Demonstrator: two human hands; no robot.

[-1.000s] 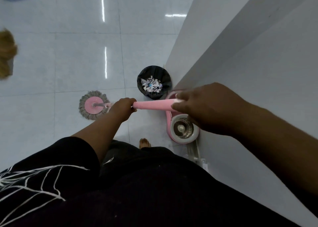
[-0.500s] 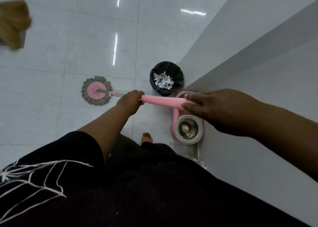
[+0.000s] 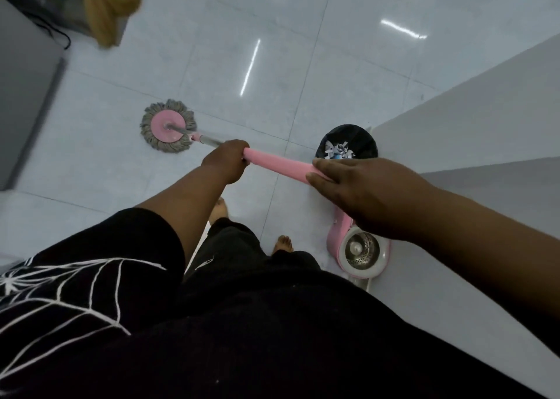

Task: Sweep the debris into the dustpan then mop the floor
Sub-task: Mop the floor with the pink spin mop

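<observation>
Since debris [image 3: 337, 151] lies in the bin [image 3: 363, 138], I judge sweeping done; my left hand [image 3: 225, 162] and right hand [image 3: 357, 192] grip the mop handle [image 3: 277, 164], the mop head [image 3: 168, 125] left of the bin, mopping unfinished.

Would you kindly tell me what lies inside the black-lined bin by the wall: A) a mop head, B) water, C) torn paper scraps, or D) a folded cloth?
C: the bin holds a heap of white and bluish paper scraps against its black liner.
</observation>
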